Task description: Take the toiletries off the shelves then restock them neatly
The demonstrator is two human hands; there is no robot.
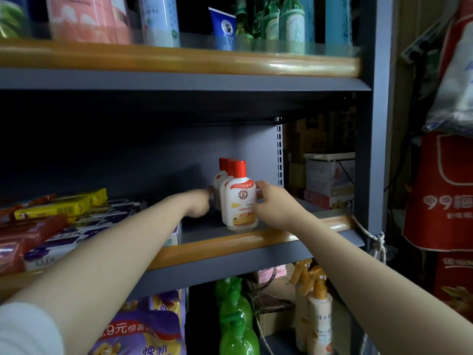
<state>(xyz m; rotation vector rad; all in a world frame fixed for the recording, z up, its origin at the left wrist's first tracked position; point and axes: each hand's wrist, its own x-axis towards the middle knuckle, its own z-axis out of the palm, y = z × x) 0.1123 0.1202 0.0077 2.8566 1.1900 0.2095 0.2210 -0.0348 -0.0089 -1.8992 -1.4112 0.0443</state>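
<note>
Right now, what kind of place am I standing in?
Most likely a small shop or its stockroom. Grey metal shelves hold several of each product: a row of white lotion bottles, stacked soap boxes, and green bottles below. Cardboard cartons are piled behind the shelving.

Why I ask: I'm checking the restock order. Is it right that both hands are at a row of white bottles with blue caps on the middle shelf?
Not quite: the caps are red, not blue. The head view shows the left hand and right hand on either side of the row of white bottles on the middle shelf.
</note>
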